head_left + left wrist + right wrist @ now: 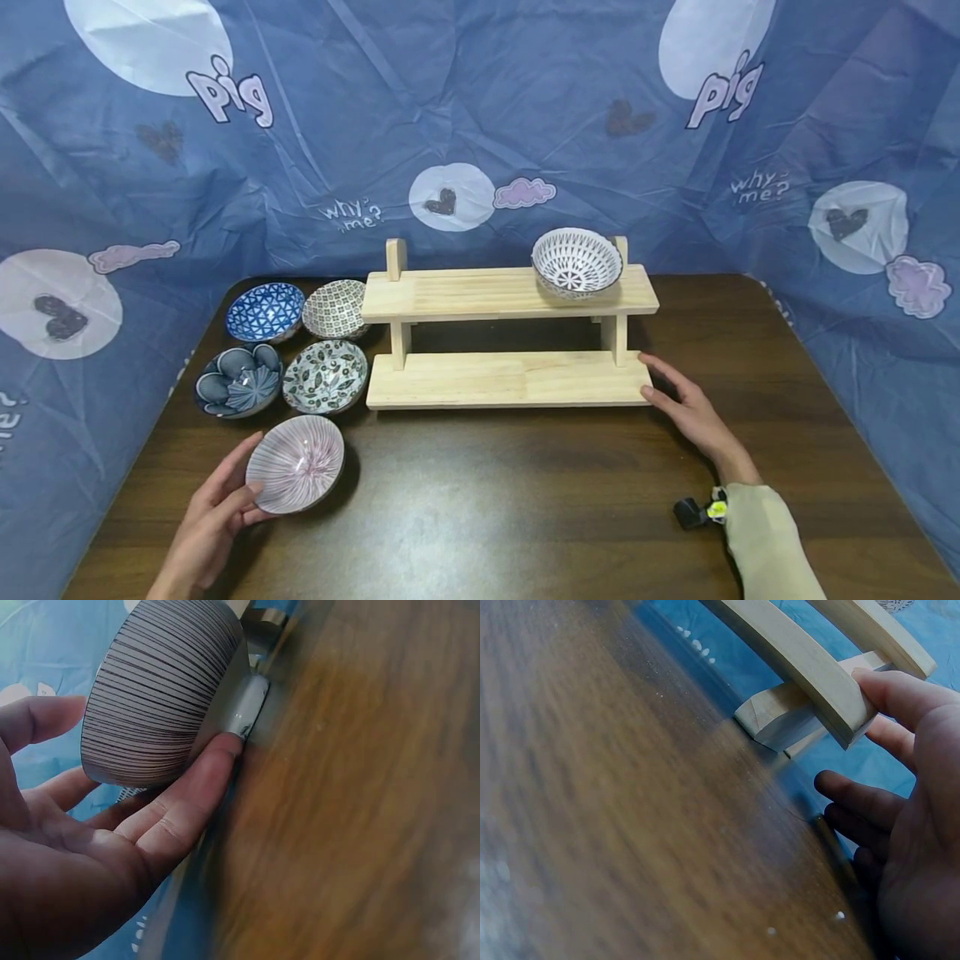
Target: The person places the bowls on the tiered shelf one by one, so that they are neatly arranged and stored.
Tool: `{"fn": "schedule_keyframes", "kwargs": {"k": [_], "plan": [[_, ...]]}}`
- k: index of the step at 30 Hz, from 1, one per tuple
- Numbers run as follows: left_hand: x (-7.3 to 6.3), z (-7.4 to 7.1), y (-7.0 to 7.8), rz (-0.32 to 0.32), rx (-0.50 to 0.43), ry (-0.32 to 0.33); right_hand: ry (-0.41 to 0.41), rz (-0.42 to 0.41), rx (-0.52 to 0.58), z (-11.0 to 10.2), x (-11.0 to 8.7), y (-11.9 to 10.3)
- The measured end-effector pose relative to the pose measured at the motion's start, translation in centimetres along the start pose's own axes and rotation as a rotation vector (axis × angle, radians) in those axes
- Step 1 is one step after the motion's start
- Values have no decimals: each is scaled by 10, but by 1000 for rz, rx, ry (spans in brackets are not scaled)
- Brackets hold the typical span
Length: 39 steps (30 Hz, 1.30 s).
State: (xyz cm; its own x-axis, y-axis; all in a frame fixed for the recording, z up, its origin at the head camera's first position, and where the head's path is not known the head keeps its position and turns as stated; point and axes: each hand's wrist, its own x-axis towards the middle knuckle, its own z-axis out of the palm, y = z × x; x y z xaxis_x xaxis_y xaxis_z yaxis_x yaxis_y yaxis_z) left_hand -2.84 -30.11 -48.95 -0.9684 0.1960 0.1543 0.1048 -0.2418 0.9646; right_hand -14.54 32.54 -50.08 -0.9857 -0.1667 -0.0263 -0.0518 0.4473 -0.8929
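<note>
My left hand (pixel 206 521) holds a white bowl with pink and purple radiating stripes (pixel 296 464), thumb at its rim and fingers beneath. The left wrist view shows dark fine lines on the outside of this striped bowl (pixel 161 694), which is tilted, with fingertips at its foot. My right hand (pixel 697 417) is at the right end of a two-tier wooden shelf (pixel 450 381), thumb and index finger on the end of the lower board (pixel 832 697). Its other fingers hang loosely below. A black-and-white patterned bowl (pixel 576 262) stands on the upper board's right part.
Left of the shelf sit a blue geometric bowl (pixel 265 312), a small-checked bowl (pixel 335 309), a dark blue floral bowl (pixel 238 382) and a leaf-patterned bowl (pixel 326 377). A blue printed cloth (pixel 480 108) hangs around the dark wooden table (pixel 510 500).
</note>
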Motion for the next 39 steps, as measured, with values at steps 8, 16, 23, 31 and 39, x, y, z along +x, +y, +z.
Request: {"fn": "schedule_keyframes", "kwargs": {"k": [8, 16, 23, 31, 39], "plan": [[0, -5, -2, -16, -145, -106, 4, 5, 10, 1, 1, 0], [3, -8, -5, -29, -434, -244, 6, 19, 5, 1, 2, -1], [2, -9, -8, -23, -541, -268, 5, 16, -2, 0, 4, -3], [-1, -6, -7, -31, -488, -206, 7, -9, -4, 0, 1, -1], [-2, -4, -7, -36, -459, -177, 6, 0, -5, 0, 0, -1]]}}
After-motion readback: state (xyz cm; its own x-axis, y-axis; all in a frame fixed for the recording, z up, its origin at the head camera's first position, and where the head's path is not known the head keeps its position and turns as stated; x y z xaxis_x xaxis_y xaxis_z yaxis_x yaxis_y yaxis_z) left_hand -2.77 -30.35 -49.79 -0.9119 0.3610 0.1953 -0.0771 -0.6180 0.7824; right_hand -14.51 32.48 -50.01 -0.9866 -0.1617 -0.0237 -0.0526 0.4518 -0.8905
